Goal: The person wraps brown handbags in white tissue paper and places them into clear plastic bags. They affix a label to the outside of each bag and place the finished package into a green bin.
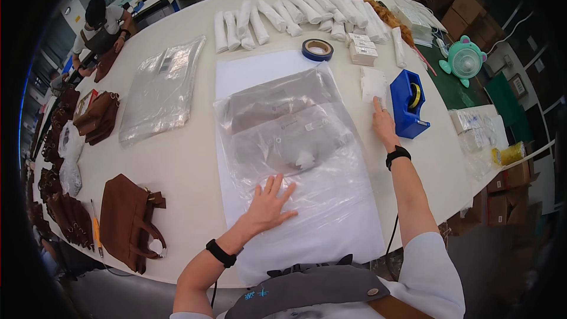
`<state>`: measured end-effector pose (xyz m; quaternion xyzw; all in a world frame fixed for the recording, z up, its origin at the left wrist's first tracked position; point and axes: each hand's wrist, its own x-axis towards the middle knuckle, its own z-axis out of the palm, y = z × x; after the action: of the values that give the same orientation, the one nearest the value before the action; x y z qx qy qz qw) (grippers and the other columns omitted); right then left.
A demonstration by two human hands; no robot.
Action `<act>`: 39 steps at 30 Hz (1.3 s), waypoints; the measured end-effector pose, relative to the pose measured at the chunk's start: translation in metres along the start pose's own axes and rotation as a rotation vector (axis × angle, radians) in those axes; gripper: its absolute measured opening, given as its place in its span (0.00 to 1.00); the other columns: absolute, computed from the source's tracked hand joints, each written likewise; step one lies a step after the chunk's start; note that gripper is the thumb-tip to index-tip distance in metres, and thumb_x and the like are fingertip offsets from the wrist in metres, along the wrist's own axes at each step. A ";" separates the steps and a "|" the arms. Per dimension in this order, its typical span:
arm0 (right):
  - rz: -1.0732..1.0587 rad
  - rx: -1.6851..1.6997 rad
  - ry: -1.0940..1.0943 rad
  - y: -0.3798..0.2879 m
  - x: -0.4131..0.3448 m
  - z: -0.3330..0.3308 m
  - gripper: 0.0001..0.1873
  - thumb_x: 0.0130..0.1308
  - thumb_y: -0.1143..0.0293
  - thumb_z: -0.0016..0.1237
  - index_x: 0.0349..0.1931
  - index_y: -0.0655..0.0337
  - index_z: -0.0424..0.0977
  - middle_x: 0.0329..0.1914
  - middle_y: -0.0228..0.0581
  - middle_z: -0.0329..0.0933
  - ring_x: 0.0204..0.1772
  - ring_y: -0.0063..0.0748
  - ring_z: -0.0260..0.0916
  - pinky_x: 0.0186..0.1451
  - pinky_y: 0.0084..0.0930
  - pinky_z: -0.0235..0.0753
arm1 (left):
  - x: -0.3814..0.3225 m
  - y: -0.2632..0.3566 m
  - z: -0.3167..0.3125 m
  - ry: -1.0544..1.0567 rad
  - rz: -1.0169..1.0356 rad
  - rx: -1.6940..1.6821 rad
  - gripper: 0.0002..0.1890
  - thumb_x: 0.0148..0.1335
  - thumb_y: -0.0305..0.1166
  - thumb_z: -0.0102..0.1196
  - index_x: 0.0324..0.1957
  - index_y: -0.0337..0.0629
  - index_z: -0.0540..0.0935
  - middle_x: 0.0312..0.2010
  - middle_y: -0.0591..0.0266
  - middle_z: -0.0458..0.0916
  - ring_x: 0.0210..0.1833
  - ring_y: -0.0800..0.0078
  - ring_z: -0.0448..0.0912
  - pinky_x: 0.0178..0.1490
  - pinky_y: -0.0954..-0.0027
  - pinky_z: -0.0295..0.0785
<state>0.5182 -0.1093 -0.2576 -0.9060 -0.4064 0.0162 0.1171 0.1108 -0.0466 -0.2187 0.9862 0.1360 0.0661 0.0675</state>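
Spread over the lower part of a clear plastic bag (283, 142), my left hand (270, 206) lies flat with fingers apart. A grey pouch shows inside the bag, which rests on white paper sheets (261, 73). My right hand (384, 122) reaches forward, its fingertips at the lower edge of a small stack of white labels (373, 82); whether it pinches one cannot be told. Just right of it stands a blue tape dispenser (405, 106) with yellow tape. A roll of dark blue tape (317, 49) lies beyond the bag. On the left rests a brown handbag (124, 221).
White wrapped rolls (305, 7) line the far side near small white boxes (363, 51). Flat plastic bags (161, 91) lie left, with more brown bags (99, 117) and an orange-handled screwdriver (97, 230). A green fan (465, 58) stands right. A co-worker (102, 31) handles a brown bag.
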 end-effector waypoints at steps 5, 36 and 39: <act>-0.149 -0.158 0.143 0.013 -0.001 0.013 0.24 0.57 0.79 0.37 0.57 0.56 0.59 0.34 0.50 0.71 0.36 0.51 0.74 0.38 0.39 0.74 | 0.021 0.034 -0.034 -0.498 -0.078 -0.277 0.36 0.50 0.52 0.56 0.59 0.47 0.65 0.44 0.52 0.69 0.48 0.59 0.68 0.48 0.57 0.64; -0.428 0.199 0.129 -0.154 -0.060 0.041 0.30 0.64 0.63 0.36 0.63 0.70 0.49 0.59 0.56 0.62 0.67 0.52 0.49 0.68 0.40 0.48 | 0.051 0.038 -0.029 0.305 0.054 -0.246 0.03 0.59 0.26 0.43 0.32 0.37 0.68 0.60 0.42 0.61 0.68 0.52 0.51 0.66 0.44 0.36; -0.429 0.047 0.222 -0.157 -0.047 0.043 0.32 0.64 0.60 0.37 0.63 0.70 0.49 0.59 0.61 0.60 0.69 0.55 0.44 0.68 0.45 0.45 | 0.055 0.022 -0.028 -0.296 -0.138 -0.426 0.06 0.60 0.31 0.45 0.34 0.38 0.68 0.56 0.44 0.66 0.64 0.52 0.58 0.66 0.46 0.38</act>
<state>0.3660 -0.0346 -0.2674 -0.7924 -0.5735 -0.0994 0.1827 0.1653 -0.0493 -0.1815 0.9370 0.1747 -0.0567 0.2971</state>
